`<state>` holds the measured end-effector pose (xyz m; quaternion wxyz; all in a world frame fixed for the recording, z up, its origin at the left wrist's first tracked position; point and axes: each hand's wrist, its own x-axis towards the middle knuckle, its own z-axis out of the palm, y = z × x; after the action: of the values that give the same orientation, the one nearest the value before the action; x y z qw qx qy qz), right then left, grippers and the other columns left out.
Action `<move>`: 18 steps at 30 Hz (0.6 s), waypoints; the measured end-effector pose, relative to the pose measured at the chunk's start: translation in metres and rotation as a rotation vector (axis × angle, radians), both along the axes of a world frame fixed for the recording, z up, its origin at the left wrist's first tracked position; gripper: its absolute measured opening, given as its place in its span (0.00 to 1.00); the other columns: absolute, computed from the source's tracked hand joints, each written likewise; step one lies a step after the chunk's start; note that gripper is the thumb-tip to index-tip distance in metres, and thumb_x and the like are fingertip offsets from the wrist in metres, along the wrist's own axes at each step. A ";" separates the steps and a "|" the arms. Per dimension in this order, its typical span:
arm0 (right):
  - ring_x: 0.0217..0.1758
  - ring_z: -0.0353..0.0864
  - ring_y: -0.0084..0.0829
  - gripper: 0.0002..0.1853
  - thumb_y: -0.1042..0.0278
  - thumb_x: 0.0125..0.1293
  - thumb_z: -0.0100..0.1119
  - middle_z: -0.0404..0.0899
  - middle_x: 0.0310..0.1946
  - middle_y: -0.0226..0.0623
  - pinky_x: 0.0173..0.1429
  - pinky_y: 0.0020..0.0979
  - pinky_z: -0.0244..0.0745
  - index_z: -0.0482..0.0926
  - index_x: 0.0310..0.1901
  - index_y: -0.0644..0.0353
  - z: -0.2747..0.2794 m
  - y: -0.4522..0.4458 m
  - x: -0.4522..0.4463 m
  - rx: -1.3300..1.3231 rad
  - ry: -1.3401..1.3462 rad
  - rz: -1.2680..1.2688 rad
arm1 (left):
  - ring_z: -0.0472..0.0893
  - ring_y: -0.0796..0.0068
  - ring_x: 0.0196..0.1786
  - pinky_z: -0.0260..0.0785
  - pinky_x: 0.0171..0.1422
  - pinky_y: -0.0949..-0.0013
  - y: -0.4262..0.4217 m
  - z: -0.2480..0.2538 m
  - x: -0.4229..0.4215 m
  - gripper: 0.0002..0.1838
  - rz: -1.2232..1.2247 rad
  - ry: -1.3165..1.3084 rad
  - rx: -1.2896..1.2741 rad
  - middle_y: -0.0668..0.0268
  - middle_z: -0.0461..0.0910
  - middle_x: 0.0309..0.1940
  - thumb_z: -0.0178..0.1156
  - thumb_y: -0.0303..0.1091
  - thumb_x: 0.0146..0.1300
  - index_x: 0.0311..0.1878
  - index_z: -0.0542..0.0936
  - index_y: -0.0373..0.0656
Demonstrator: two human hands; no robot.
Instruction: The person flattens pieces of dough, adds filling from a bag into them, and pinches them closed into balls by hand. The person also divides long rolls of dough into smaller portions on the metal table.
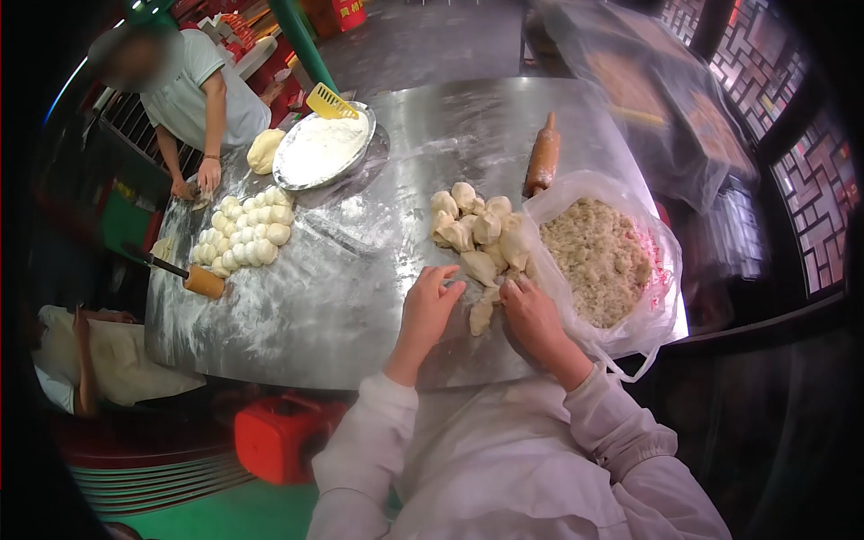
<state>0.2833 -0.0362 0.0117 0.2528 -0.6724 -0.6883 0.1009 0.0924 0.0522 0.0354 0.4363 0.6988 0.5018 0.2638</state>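
Over the near side of the metal table, my left hand (428,310) has its thumb and fingers apart and holds nothing. To its right, my right hand (534,315) is closed, its fingertips pinching at the edge of a dough piece (482,314). How much dough lies inside those fingers is hidden. Just beyond the hands sits a heap of pale dough lumps (487,227), with a flatter piece (479,267) at its near end. Close beside my right hand stands a clear plastic bag (667,301) holding a crumbly, light brown filling (598,261).
A wooden rolling pin (543,160) lies beyond the bag. Left on the floury table (297,328) are rows of dough balls (246,231), another rolling pin (203,282), a large dough lump (265,152) and a flour basin (355,159) with a yellow slotted scoop (331,102). A co-worker (211,99) handles dough there.
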 end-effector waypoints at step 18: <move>0.48 0.81 0.49 0.13 0.75 0.66 0.52 0.75 0.48 0.45 0.45 0.46 0.80 0.73 0.52 0.55 -0.023 0.008 0.004 0.023 -0.096 -0.131 | 0.80 0.65 0.53 0.73 0.55 0.65 -0.016 -0.013 -0.125 0.28 0.082 -0.098 -0.077 0.62 0.79 0.52 0.71 0.31 0.56 0.63 0.80 0.45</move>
<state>0.2878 -0.0283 -0.0110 0.2333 -0.7170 -0.6554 0.0440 -0.0323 0.0365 0.0227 0.4757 0.6467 0.5176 0.2961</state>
